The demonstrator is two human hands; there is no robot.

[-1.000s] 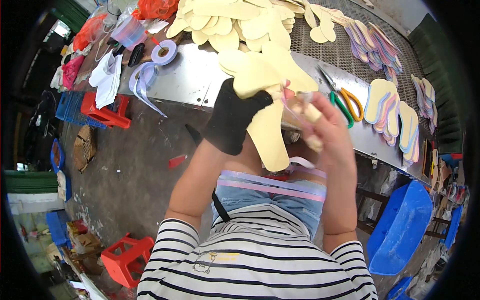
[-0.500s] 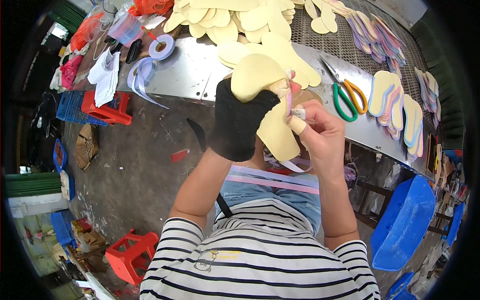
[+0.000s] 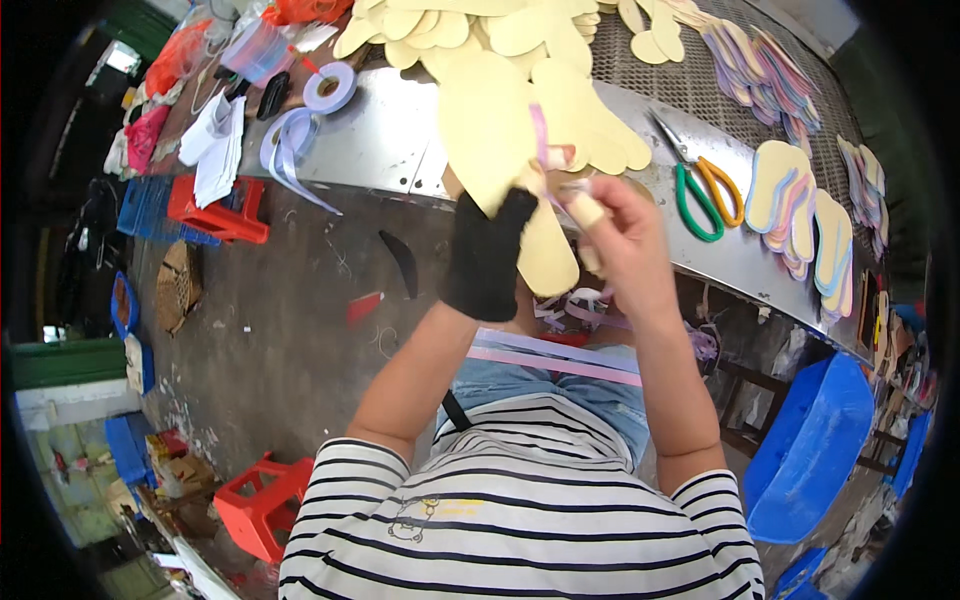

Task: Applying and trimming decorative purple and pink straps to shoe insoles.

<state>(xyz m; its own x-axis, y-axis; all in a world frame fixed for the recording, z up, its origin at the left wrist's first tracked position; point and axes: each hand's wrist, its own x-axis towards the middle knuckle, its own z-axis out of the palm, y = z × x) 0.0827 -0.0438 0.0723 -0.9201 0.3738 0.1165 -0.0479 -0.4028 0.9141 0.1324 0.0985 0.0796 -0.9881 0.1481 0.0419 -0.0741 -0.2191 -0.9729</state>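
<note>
My left hand (image 3: 490, 250), in a black fingerless glove, grips a pale yellow insole (image 3: 485, 125) over the table's near edge. The insole's narrower part (image 3: 548, 262) shows below the glove. A pink-purple ribbon (image 3: 540, 128) stands along the insole's right side, by my left fingertips. My right hand (image 3: 628, 235), with tape wrapped round its thumb and a finger, is closed just right of the insole. Its fingertips pinch at the ribbon, though blur hides the exact hold. Strips of lilac and pink ribbon (image 3: 555, 362) lie across my lap.
Scissors (image 3: 697, 180) with green and orange handles lie on the metal table (image 3: 385, 120). A heap of yellow insoles (image 3: 450, 30) is beyond, with coloured stacks (image 3: 780, 195) at right. Ribbon rolls (image 3: 328, 88) sit at left. A blue tub (image 3: 810, 450) and red stools (image 3: 262, 505) stand around.
The insole has turned and flattened, its broad part now farther up over the table. My left hand has rotated with it. The ribbon now shows upright at its side; my right hand has shifted slightly.
</note>
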